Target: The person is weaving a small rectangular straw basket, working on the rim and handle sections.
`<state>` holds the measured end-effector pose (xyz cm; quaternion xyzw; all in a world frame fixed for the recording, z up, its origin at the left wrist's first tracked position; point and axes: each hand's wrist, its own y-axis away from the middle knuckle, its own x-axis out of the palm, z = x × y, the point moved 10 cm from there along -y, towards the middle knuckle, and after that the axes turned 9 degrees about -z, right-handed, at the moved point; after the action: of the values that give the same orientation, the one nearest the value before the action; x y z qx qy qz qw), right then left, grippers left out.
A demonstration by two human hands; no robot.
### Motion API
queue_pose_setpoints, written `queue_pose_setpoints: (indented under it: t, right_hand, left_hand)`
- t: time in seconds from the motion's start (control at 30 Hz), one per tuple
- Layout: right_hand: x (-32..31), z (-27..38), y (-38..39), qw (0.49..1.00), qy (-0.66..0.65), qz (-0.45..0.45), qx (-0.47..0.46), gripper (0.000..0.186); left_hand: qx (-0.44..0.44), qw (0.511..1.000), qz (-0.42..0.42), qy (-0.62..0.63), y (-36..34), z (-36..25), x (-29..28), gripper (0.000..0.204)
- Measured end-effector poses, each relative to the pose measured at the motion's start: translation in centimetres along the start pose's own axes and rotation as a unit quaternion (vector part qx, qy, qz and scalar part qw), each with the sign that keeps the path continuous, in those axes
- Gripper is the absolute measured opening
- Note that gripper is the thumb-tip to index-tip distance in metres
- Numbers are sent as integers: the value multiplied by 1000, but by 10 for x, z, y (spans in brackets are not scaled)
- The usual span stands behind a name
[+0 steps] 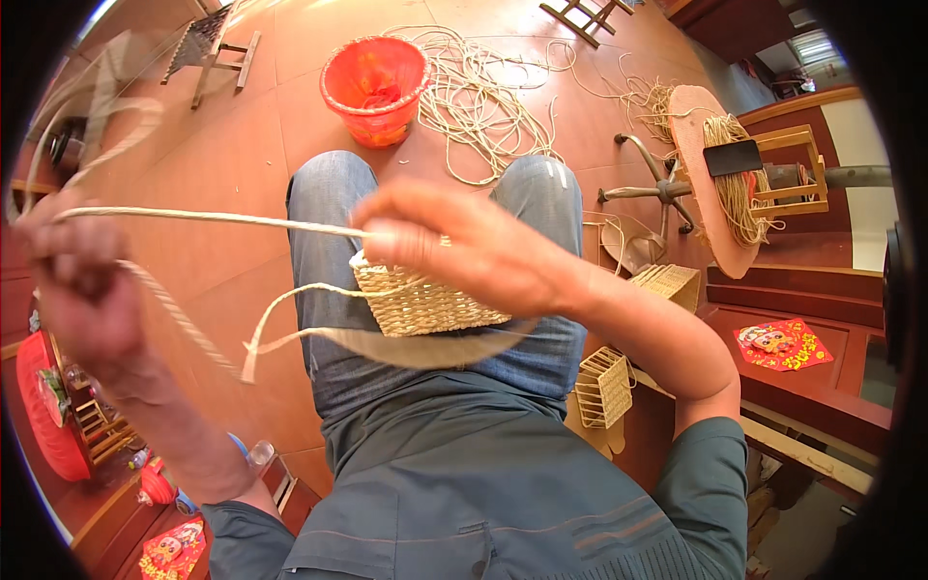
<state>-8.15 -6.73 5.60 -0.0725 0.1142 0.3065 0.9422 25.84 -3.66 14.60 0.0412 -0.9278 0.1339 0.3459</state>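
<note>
A small woven basket [416, 311] of pale twisted cord sits on my lap, between my thighs. My right hand [435, 237] lies over its far rim, thumb and fingers pinching a strand of cord [213, 218]. That strand runs taut leftward to my left hand [82, 266], raised at the far left and curled round it. Motion blurs the left hand, and a loose loop of the cord swings above it. Another length hangs below and bends back toward the basket. The right palm hides part of the basket's rim.
Beyond my knees stands a red bucket [375, 92] beside a tangled heap of cord [478, 106]. At the right are a swivel-chair base [662, 188], a cord-wound board [710, 193] and more woven baskets [605, 387]. A folding stool [217, 53] stands far left.
</note>
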Motion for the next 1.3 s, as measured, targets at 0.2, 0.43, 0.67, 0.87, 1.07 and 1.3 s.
queue_pose_setpoints:
  t: [0.2, 0.43, 0.67, 0.87, 1.07, 1.3]
  right_hand:
    - [-11, -13, 2, 955, -205, 64, 203, 39]
    - [-33, 70, -30, 963, -235, -22, 132, 40]
    - [-85, 61, -27, 972, -190, -134, 13, 50]
    - [-46, -4, 18, 991, -35, -29, 126, 52]
    - [-47, -12, 51, 989, 74, -16, 124, 52]
    - [-20, -48, 67, 940, -234, -37, 246, 58]
  left_hand:
    - [10, 972, -196, -126, -16, 56, -34, 31]
    - [-313, 905, 136, -253, 76, 279, 136, 57]
    - [-210, 957, 14, -200, 58, 233, 96, 37]
    - [-123, 987, -13, -105, 45, 176, 105, 38]
    - [-70, 995, -22, -61, 41, 133, 112, 36]
    - [-61, 996, 63, -13, 53, 110, 139, 33]
